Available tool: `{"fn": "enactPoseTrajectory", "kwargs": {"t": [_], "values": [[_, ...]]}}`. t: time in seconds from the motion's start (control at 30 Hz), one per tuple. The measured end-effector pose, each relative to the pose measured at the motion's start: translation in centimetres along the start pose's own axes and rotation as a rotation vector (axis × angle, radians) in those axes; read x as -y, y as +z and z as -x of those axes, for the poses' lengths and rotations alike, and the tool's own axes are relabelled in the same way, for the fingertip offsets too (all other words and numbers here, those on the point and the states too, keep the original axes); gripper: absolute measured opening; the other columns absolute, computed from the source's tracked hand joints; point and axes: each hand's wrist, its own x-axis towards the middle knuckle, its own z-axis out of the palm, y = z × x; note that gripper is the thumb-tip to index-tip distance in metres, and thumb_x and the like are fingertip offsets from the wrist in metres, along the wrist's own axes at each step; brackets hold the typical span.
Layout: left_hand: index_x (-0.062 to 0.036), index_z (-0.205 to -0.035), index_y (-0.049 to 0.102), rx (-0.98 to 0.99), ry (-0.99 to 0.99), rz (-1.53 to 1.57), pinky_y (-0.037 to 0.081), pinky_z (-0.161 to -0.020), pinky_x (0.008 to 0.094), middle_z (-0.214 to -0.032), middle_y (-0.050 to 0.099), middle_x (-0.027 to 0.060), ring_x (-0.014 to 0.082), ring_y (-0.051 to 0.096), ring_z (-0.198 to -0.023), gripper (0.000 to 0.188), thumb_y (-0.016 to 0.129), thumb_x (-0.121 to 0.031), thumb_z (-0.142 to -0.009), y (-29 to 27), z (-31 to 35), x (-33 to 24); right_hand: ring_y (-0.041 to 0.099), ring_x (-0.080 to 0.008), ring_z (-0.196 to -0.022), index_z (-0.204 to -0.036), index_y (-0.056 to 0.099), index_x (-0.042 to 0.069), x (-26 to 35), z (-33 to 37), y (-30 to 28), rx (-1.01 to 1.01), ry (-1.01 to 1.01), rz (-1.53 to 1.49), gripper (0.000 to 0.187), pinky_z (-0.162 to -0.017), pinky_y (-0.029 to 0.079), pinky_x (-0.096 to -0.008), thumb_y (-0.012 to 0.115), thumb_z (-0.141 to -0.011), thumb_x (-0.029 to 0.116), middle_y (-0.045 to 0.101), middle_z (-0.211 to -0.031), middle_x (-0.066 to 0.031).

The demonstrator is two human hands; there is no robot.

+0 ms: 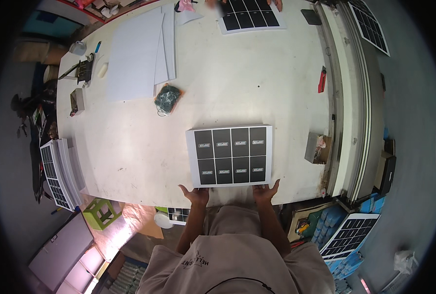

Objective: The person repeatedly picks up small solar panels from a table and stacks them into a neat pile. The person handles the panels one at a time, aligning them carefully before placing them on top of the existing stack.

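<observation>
A stack of white sheets, printed with a grid of black labels, lies at the near middle of the white table. My left hand is at the near left corner of the stack, its fingers reaching under the edge and its thumb spread outward. At the near right corner, my right hand has the same pose, palm up with the thumb apart. The stack's edge hides the fingertips of both hands, which support it from the front.
Large blank sheets lie far left beside a plastic-wrapped dark bundle. A red cutter and a small open box sit right, near a metal rail. Across the table, another person's hands hold a similar printed sheet.
</observation>
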Motion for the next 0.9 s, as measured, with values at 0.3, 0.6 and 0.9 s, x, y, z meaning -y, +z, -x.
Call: {"fn": "enactPoseTrajectory", "kwargs": {"t": [0.3,0.6,0.9], "values": [[0.0150,-0.150,0.010,0.183,0.007,-0.109,0.024,-0.121,0.0505,-0.155,0.024,0.0258,0.0402,0.027,-0.145,0.136,0.053,-0.088,-0.073,7.6,-4.1,-0.8,0.029,-0.0383,-0.144,-0.152,0.022,0.000,0.1,-2.8,7.5,0.129,-0.018,-0.047,0.115,-0.117,0.031,-0.0516,0.070,-0.074,0.069,0.020,-0.155,-0.0216],[0.0130,-0.150,0.007,0.350,0.027,-0.112,0.033,-0.118,0.0488,-0.152,0.024,0.0282,0.0404,0.033,-0.142,0.138,0.063,-0.084,-0.070,20.4,-10.1,-0.3,0.029,-0.0419,-0.142,-0.153,0.012,-0.004,1.4,-7.6,20.7,0.257,-0.025,0.082,0.115,-0.118,0.030,-0.0482,0.065,-0.081,0.068,0.021,-0.150,-0.0318],[0.0036,-0.150,0.026,0.387,-0.006,-0.460,0.032,-0.115,0.0441,-0.148,0.037,0.0247,0.0336,0.042,-0.135,0.108,0.057,-0.076,-0.084,23.0,-9.0,-0.8,0.049,-0.0359,-0.130,-0.152,0.023,-0.004,0.8,-7.2,23.3,0.337,-0.042,0.263,0.092,-0.110,0.040,-0.0466,0.056,-0.094,0.059,0.046,-0.139,-0.0289]]}}
